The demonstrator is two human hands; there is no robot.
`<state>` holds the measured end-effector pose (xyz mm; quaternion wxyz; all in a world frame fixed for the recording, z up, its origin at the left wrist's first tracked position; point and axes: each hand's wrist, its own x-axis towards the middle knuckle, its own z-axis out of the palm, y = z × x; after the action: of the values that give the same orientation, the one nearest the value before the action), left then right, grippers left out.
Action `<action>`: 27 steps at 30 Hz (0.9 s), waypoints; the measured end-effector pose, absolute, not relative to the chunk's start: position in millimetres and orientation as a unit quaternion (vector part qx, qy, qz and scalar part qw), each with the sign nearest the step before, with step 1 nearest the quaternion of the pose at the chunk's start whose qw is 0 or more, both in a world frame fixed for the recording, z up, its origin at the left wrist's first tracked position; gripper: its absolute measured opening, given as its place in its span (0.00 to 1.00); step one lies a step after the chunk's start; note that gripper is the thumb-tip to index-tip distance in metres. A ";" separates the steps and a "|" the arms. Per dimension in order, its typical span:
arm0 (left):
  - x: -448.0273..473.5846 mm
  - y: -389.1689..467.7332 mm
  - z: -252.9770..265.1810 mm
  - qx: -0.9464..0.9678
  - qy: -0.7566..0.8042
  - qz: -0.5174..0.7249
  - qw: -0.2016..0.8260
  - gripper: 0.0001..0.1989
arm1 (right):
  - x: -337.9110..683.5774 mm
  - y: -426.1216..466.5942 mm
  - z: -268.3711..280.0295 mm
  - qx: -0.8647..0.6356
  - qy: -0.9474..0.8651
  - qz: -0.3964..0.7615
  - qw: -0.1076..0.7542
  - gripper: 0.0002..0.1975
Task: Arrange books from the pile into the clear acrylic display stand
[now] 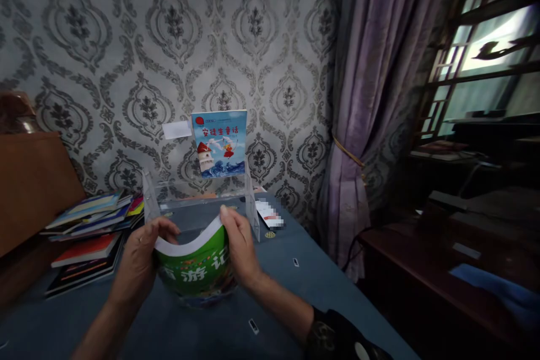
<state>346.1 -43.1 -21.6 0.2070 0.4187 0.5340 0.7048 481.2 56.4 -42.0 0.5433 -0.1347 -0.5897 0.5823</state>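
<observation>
A green book [194, 273] with white lettering on its cover is bent in a curve between my two hands, its white page edges facing up. My left hand [141, 256] grips its left side, and my right hand [241, 247] grips the right side with the thumb at the top edge. Just behind it stands a clear plastic book stand [253, 214] on the table. A blue children's book [221, 146] with red lettering is upright at the back of the stand. The lower part of the green book is blurred.
Several books [90, 219] lie in a loose stack at the left, beside a brown wooden box [37, 185]. A white card [269, 214] lies right of the stand on the blue-grey table [312, 292]. A purple curtain [358, 95] hangs by the patterned wall [274, 39].
</observation>
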 end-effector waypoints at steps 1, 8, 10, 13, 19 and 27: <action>348.5 -39.4 -18.3 0.422 0.528 0.703 0.221 0.36 | 480.8 59.4 -40.3 -0.137 -0.593 0.576 0.545 0.25; 349.8 -9.7 -43.9 0.372 0.508 0.723 0.284 0.35 | 477.6 92.0 -54.6 -0.208 -0.596 0.535 0.561 0.26; 344.9 -5.1 -55.8 0.369 0.512 0.724 0.278 0.33 | 478.2 98.4 -59.6 -0.215 -0.595 0.522 0.573 0.25; 337.1 -1.7 -69.1 0.375 0.546 0.712 0.231 0.29 | 479.6 103.4 -65.3 -0.218 -0.607 0.487 0.589 0.24; 326.7 9.5 -100.7 0.319 0.585 0.705 0.242 0.31 | 474.5 116.8 -82.2 -0.219 -0.638 0.455 0.581 0.21; 312.5 13.9 -91.2 0.412 0.560 0.627 0.352 0.33 | 499.3 157.0 -72.1 -0.164 -0.796 0.444 0.378 0.31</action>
<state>312.5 13.9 -91.2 0.3516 0.4118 0.5600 0.6271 499.3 157.0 -72.1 0.3781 -0.1636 -0.7957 0.4440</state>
